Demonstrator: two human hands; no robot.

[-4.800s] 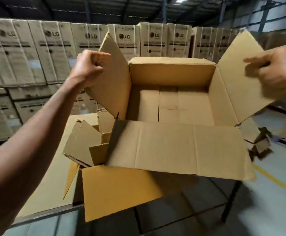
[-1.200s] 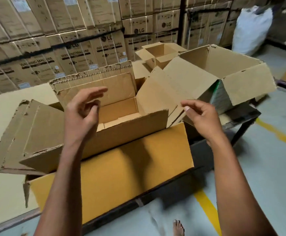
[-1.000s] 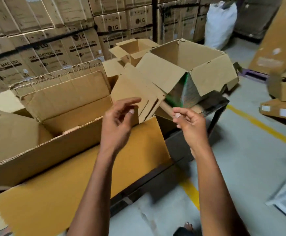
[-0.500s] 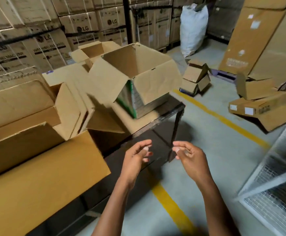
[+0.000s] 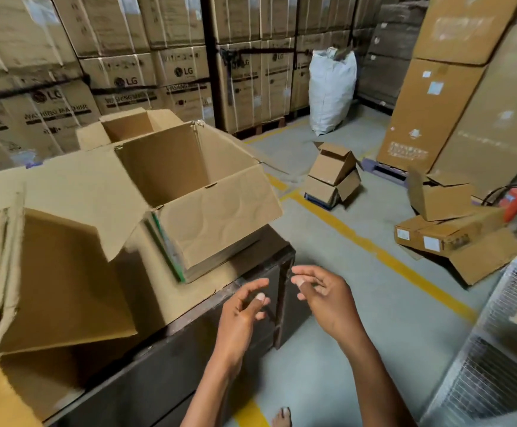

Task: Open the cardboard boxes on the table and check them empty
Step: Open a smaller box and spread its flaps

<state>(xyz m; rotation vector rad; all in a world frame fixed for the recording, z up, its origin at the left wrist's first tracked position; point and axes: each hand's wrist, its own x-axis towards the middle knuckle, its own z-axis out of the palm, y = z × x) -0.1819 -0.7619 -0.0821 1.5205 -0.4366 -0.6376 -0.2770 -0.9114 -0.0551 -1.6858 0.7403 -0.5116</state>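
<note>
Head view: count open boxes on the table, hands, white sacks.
Open boxes on the table: 3 (near box, middle box, far box)
Hands: 2 (left hand, right hand)
White sack: 1
Total: 6

Stacked LG cartons (image 5: 121, 78) line the back; a white sack (image 5: 331, 90) stands on grey floor (image 5: 328, 241) with yellow lines (image 5: 374, 248).

The dark wooden table (image 5: 245, 291) carries a flat sheet of brown cardboard (image 5: 171, 300). On that sheet, near the table's far corner, stands an open brown cardboard box with a green edge (image 5: 208, 217); a larger open cardboard box (image 5: 57, 282) sits to its left, a smaller open carton (image 5: 128, 127) behind it.
</note>
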